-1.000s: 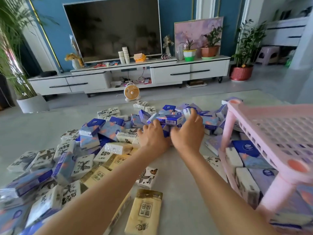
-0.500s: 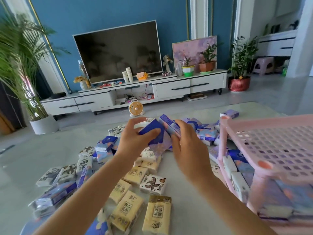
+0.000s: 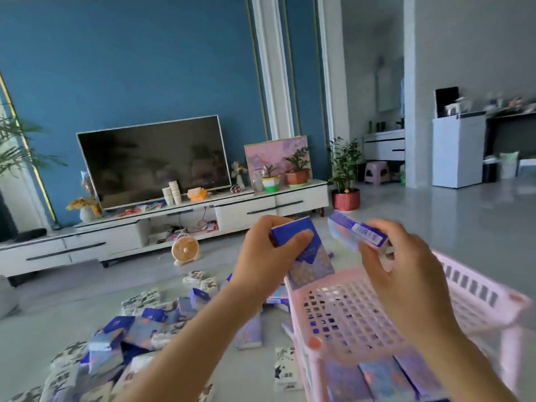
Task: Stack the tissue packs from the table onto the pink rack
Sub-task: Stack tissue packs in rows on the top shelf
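Gripping a blue-and-lilac tissue pack (image 3: 307, 256) upright in the left hand (image 3: 261, 256), thumb across its face, lower end down by the far-left rim of the pink rack (image 3: 348, 311). Pinching a second purple pack (image 3: 356, 235) in the right hand (image 3: 406, 280), tilted, above the mesh top shelf. Could catch the upright pack on that rim and tip it outside, onto the loose packs (image 3: 139, 329) on the table. Could also lose the tilted one from so light a fingertip pinch, or land both askew and spoil the stack
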### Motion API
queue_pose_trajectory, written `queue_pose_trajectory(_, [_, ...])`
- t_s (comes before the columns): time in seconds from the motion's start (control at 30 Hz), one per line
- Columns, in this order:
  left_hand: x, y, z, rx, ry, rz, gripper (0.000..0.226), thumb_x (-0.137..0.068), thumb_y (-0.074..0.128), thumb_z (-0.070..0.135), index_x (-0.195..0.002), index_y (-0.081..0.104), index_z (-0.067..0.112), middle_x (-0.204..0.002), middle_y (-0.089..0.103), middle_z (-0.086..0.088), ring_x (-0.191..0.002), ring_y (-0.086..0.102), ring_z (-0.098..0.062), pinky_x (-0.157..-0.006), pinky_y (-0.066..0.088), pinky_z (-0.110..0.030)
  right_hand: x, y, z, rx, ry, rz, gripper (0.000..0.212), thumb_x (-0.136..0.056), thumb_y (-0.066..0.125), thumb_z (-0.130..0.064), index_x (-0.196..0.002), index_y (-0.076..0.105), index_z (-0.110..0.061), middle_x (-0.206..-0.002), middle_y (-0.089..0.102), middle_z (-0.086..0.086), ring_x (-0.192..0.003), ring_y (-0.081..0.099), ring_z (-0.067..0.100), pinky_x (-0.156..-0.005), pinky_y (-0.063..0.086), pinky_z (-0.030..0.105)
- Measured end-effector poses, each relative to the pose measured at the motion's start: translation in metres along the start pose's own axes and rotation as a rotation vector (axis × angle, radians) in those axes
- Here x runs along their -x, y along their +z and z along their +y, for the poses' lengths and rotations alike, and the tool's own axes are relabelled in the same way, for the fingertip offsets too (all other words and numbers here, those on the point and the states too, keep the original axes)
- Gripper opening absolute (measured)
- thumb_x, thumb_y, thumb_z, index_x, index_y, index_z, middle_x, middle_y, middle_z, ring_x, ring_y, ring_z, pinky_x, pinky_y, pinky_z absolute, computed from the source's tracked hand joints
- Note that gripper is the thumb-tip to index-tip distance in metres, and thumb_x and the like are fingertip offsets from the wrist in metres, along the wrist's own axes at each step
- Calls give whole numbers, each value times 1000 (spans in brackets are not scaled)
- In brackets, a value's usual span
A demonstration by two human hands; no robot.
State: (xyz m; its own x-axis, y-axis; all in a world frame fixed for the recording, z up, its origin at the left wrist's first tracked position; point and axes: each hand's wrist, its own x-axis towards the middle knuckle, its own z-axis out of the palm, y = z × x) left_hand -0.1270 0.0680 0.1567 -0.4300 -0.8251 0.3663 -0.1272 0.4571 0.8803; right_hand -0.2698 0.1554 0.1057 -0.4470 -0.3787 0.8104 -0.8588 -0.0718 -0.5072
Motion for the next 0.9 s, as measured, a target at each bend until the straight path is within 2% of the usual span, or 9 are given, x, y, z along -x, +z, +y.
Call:
queue_pose_trajectory(0.1, [-31,51,-24,-265,-71,-164,17,-84,66,27,-85,52,16,-74,54,2,-59,49,-7,-52,39,-16,7,-5,41,267,14,-200,20,-69,71,-4,-84,67,-17,-59,56,1,-58,57,30,-48,39,29])
queue_pose_trajectory(0.17, [-39,72,-42,-537,-82,-258,18,-86,62,27,-93,54,13,-88,57,-4,-74,53,-15,-65,44,-22,13,-5,54,345,-13,-303,22,-65,71,-5,-82,69,-20,-63,62,2,-62,60,27,-51,45,34])
queue_pose_trajectory(0.27, [-36,77,-54,-1002,74,-291,35,-91,53,26,-122,49,12,-127,44,-7,-114,43,-23,-94,40,-33,12,-7,56,253,-41,-411,25,-79,65,-13,-98,66,-28,-85,64,-9,-82,56,17,-69,44,30])
queue_pose_trajectory(0.33, [-28,71,-51,-1152,239,-231,37,-91,51,24,-127,48,17,-133,38,-3,-123,33,-22,-101,30,-32,8,-6,54,114,-61,-569,25,-81,60,-13,-89,63,-37,-79,54,-17,-77,49,10,-67,37,24])
queue_pose_trajectory(0.4, [-19,63,-48,-1124,250,-233,28,-92,50,27,-118,56,21,-128,45,0,-120,39,-20,-101,30,-31,9,0,52,55,-34,-732,26,-79,57,-14,-89,65,-37,-81,50,-14,-82,45,10,-70,37,23])
queue_pose_trajectory(0.47, [-8,56,-46,-991,128,-322,26,-90,52,38,-109,61,22,-119,53,0,-109,49,-18,-96,40,-30,11,6,54,121,-21,-843,35,-83,54,-13,-112,64,-28,-103,54,-4,-102,45,15,-85,41,26])
queue_pose_trajectory(0.57, [0,52,-48,-967,64,-383,41,-82,62,45,-116,60,21,-118,56,5,-109,50,-15,-100,39,-30,6,11,57,128,49,-821,41,-89,54,-8,-127,57,-23,-122,50,-1,-112,50,18,-94,42,27])
queue_pose_trajectory(0.67, [-4,52,-52,-959,87,-344,44,-81,66,40,-122,56,27,-122,56,8,-116,46,-14,-102,31,-30,1,18,58,95,121,-767,37,-88,56,-4,-122,61,-19,-125,53,0,-109,55,15,-89,41,19])
queue_pose_trajectory(0.9, [-3,55,-52,-914,72,-386,43,-84,63,35,-125,54,30,-119,59,7,-111,43,-17,-90,19,-28,-5,21,62,64,237,-748,31,-81,65,-5,-108,61,-20,-116,54,1,-90,58,14,-76,52,25])
